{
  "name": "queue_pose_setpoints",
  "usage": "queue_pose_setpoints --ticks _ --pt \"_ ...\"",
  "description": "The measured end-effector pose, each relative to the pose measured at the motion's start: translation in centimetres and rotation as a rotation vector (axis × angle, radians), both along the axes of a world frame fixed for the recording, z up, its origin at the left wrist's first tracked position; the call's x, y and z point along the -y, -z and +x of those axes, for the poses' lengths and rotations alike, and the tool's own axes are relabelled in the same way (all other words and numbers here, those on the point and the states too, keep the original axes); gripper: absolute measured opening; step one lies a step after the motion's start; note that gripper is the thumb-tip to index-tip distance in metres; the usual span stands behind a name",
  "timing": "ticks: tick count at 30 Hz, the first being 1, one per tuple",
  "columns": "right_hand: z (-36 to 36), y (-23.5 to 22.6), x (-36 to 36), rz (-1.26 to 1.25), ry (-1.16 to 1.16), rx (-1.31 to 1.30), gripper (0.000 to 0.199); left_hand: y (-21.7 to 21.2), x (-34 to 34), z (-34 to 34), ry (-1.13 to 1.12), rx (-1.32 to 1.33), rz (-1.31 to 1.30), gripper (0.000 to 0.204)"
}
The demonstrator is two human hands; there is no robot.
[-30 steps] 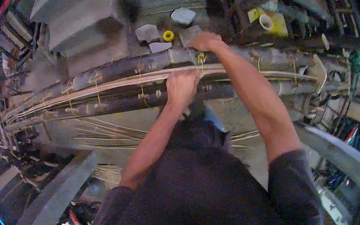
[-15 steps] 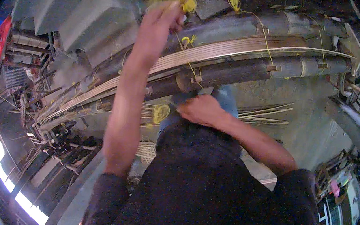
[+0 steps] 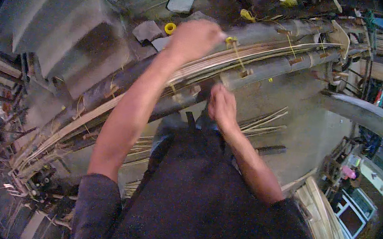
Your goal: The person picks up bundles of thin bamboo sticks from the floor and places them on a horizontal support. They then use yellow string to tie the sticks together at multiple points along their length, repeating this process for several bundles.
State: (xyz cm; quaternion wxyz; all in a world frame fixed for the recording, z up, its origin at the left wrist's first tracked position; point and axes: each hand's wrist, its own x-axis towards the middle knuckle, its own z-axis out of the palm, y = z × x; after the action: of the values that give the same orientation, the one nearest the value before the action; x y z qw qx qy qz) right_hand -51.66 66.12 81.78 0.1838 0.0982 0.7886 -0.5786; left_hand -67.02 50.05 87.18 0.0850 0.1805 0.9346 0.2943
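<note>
1. At the far left, grey concrete blocks (image 3: 58, 43) rise in steps, with loose sticks (image 3: 12, 156) heaped below them.
2. Across the middle, a long bundle of thin bamboo strips (image 3: 108, 105) lies between two dark poles (image 3: 272, 69); it runs from lower left to upper right.
3. Above the bundle, the left hand (image 3: 193, 39) is closed around a yellow cord (image 3: 234, 51) that loops over the strips; flat stones (image 3: 147, 30) and a yellow ring (image 3: 170, 27) lie just beside the wrist.
4. Below the nearer pole, the right hand (image 3: 221, 106) has its fingers curled; whether they grip anything cannot be told.
5. To the right, loose strips (image 3: 266, 123) lie on the floor; stacked planks (image 3: 322, 214) sit at the lower right.
</note>
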Motion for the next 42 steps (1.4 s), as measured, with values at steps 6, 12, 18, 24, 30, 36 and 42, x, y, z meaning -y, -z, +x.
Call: queue_pose_setpoints --ticks 6,12,18,24,30,36,42 --pt "12.8 -2.1 -4.7 0.080 -0.217 0.174 0.027 -5.2 3.3 3.0 0.400 -0.267 -0.488 0.023" --pt "6.9 0.4 4.7 -0.223 -0.307 0.305 0.013 -3.9 15.5 8.0 -0.389 -0.293 0.083 0.020" --pt "-5.8 -22.5 9.0 0.556 -1.241 -0.650 0.009 0.8 8.2 18.2 -0.428 -0.117 0.020 0.018" --pt "-16.1 -12.2 19.7 -0.009 -1.248 -0.644 0.036 2.8 6.0 18.2 -0.612 -0.306 0.007 0.013" --pt "-18.8 -2.7 16.7 -0.074 -0.725 -0.483 0.029 2.1 5.2 16.6 -0.565 -0.241 -0.013 0.019" --pt "1.6 -3.7 6.3 -0.019 -1.327 -0.262 0.019 1.9 5.4 18.5 -0.585 -0.157 -0.012 0.019" --pt "4.2 -1.3 6.9 0.164 -1.406 -0.336 0.025 -3.1 6.9 8.4 -0.695 0.241 0.657 0.029"
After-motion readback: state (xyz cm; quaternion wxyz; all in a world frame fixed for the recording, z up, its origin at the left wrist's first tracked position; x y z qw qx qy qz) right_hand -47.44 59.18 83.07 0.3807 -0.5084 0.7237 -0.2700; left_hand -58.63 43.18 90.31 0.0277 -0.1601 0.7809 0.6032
